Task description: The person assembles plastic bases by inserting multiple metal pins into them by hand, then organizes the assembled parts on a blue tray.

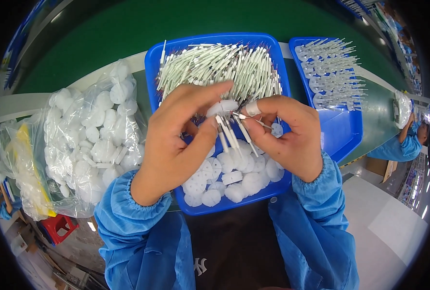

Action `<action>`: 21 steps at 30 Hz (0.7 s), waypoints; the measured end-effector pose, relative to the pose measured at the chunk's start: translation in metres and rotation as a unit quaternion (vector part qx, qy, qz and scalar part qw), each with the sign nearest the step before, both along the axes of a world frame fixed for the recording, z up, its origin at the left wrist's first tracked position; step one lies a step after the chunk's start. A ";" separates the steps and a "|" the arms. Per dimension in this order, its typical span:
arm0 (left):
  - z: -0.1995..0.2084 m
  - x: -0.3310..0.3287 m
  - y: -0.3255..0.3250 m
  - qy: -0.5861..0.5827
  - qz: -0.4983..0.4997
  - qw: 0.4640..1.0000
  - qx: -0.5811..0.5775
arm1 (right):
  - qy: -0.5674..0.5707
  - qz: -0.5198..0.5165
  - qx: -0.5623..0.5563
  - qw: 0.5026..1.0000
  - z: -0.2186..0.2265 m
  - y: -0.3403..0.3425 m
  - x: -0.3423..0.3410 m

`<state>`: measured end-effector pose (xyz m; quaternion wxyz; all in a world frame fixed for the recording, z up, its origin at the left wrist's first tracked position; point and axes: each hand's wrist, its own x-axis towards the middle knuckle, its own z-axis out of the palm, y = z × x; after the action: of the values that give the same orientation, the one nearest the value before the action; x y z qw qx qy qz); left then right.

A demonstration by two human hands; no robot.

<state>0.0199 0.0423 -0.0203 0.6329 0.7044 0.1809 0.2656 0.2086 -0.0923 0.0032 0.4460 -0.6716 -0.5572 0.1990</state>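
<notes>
White plastic disc (pixel 223 107) pinched in left hand (pixel 176 130), slim rod (pixel 242 116) in right hand (pixel 292 137), above blue tray (pixel 153 72); green worktop (pixel 215 18) partly covered; red stool (pixel 59 229), co-worker (pixel 400 147) seen beyond.

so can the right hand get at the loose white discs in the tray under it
Probably yes: the white discs lie mostly uncovered in the near part of the blue tray, close below the right hand. Its fingers look busy with a thin piece, so may need freeing first.
</notes>
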 end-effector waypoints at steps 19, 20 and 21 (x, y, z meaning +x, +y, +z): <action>0.003 0.003 -0.004 0.020 0.094 0.992 0.083 | -0.009 -0.088 -0.047 0.995 0.011 -0.003 -0.017; 0.003 0.002 -0.004 0.020 0.093 0.992 0.083 | -0.048 -0.071 -0.030 0.996 0.013 0.000 -0.018; 0.002 0.000 -0.004 0.031 0.081 0.994 0.065 | -0.087 -0.054 -0.013 0.995 0.013 0.003 -0.018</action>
<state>0.0198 0.0380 -0.0185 0.5566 0.7348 0.2392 0.3051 0.1902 -0.0898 0.0159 0.3967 -0.7216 -0.5540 0.1224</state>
